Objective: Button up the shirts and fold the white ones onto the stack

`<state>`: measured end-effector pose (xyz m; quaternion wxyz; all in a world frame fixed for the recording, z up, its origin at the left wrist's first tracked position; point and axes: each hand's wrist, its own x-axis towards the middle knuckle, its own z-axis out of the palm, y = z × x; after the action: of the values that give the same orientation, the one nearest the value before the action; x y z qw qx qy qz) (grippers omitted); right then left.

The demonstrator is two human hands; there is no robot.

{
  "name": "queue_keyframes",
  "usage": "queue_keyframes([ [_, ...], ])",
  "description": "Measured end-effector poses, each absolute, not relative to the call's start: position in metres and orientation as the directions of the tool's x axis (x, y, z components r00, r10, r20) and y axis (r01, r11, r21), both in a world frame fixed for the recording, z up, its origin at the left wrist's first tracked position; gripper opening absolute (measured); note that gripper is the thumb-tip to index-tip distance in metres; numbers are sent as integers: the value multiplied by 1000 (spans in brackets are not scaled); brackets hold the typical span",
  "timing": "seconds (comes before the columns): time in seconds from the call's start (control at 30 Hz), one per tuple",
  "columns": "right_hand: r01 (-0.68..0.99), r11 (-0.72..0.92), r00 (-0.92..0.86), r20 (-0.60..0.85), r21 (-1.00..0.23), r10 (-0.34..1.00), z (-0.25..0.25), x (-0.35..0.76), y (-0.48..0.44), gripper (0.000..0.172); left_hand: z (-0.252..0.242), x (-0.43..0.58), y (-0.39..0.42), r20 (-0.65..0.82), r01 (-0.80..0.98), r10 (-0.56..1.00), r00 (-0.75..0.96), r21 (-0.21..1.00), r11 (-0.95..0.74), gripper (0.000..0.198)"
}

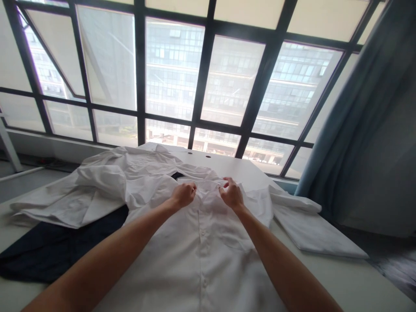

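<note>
A white button-up shirt (182,260) lies spread on the table, front side up, its collar end away from me and its button placket running down the middle. At the left side of the collar, my left hand (184,194) is closed, its fingers pinching the cloth. My right hand (232,195) is at the right side of the collar, fingers bent and thumb against the fabric there; the exact grip is partly hidden. One sleeve (302,221) reaches out to the right across the table.
More crumpled white clothing (100,182) lies at the left, over a dark navy garment (65,247). The white table (344,277) runs back toward large black-framed windows (208,78). A blue-grey curtain (354,108) hangs at the right. A white metal frame (9,147) stands far left.
</note>
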<state>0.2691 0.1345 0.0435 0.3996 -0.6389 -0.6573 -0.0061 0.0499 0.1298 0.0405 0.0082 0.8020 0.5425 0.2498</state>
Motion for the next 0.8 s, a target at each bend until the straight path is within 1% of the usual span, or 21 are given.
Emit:
queue_keyframes([
  [0.03, 873, 201, 83, 541, -445, 837, 47, 273, 140, 35, 44, 51, 136, 431, 871, 852, 296, 245, -426, 25],
  [0.1, 893, 260, -44, 506, -366, 862, 51, 277, 151, 23, 50, 53, 152, 493, 877, 802, 337, 144, -457, 28],
  [0.13, 892, 288, -92, 485, -347, 870, 53, 275, 155, 17, 52, 54, 160, 503, 880, 786, 359, 99, -465, 31],
  [0.17, 888, 313, -127, 475, -337, 871, 55, 272, 158, 15, 53, 56, 167, 494, 884, 786, 373, 70, -463, 34],
  [0.2, 884, 333, -148, 479, -329, 865, 57, 268, 160, 15, 54, 57, 174, 462, 889, 803, 375, 67, -453, 37],
  [0.27, 876, 376, -182, 515, -303, 838, 60, 258, 160, 16, 54, 59, 184, 361, 898, 860, 360, 115, -424, 38],
  [0.33, 864, 434, -243, 543, -255, 803, 62, 247, 157, 18, 53, 59, 190, 272, 902, 901, 339, 178, -393, 35],
  [0.4, 845, 491, -309, 557, -211, 771, 60, 238, 153, 18, 52, 59, 193, 246, 898, 910, 333, 210, -386, 30],
  [0.47, 827, 524, -338, 565, -204, 753, 54, 231, 150, 16, 49, 57, 194, 258, 894, 908, 330, 222, -389, 25],
  [0.53, 811, 539, -334, 575, -229, 747, 45, 227, 149, 12, 44, 53, 195, 291, 870, 898, 331, 274, -410, 22],
  [0.63, 789, 556, -328, 586, -261, 741, 30, 224, 148, 10, 32, 47, 195, 382, 760, 861, 335, 431, -487, 23],
  [0.7, 787, 563, -344, 579, -251, 739, 22, 222, 147, 12, 22, 43, 194, 421, 666, 845, 330, 531, -524, 24],
  [0.8, 788, 579, -389, 561, -207, 731, 15, 221, 146, 16, 9, 40, 189, 449, 583, 845, 291, 617, -529, 24],
])
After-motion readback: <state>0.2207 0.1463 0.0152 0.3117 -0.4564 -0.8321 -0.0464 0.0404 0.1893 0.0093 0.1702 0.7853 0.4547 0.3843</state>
